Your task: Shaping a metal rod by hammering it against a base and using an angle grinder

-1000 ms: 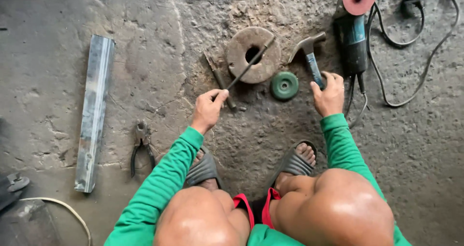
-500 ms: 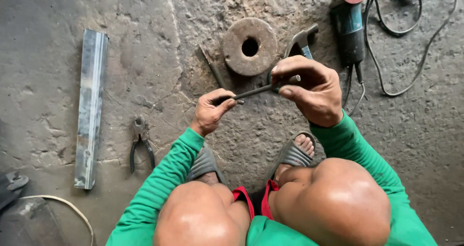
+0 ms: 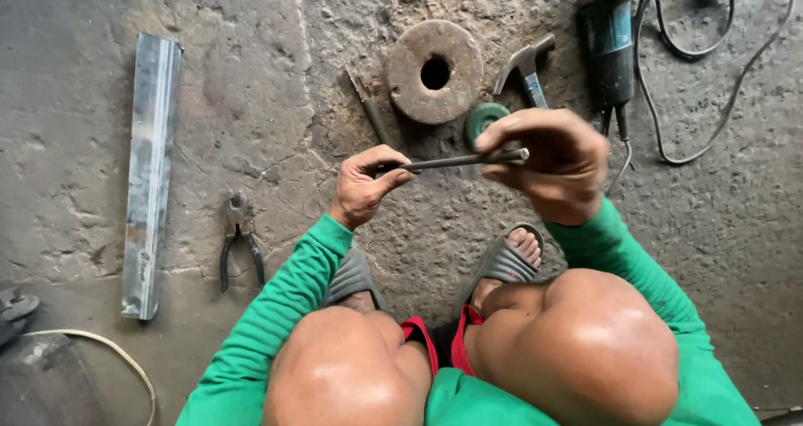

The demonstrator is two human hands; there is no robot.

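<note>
A thin dark metal rod (image 3: pixel 456 161) is held level in front of me, above the concrete floor. My left hand (image 3: pixel 366 183) pinches its left end between thumb and fingers. Its right end sits in my right hand (image 3: pixel 552 160), whose fingers curl over it. Just beyond the rod lie a round rusty metal disc with a centre hole (image 3: pixel 435 71) and a small green wheel (image 3: pixel 483 120), partly hidden by my right hand. I squat with both knees in the lower part of the view.
A hammer (image 3: pixel 525 68) and an angle grinder (image 3: pixel 611 41) with its cable (image 3: pixel 711 74) lie at the top right. A second short rod (image 3: pixel 368 105) lies left of the disc. Pliers (image 3: pixel 237 237) and a long metal bar (image 3: pixel 150 171) lie on the left.
My right hand left the hammer area and took the rod's right end. The rod, lifted off the disc, is now held level between both hands, closer to me.
</note>
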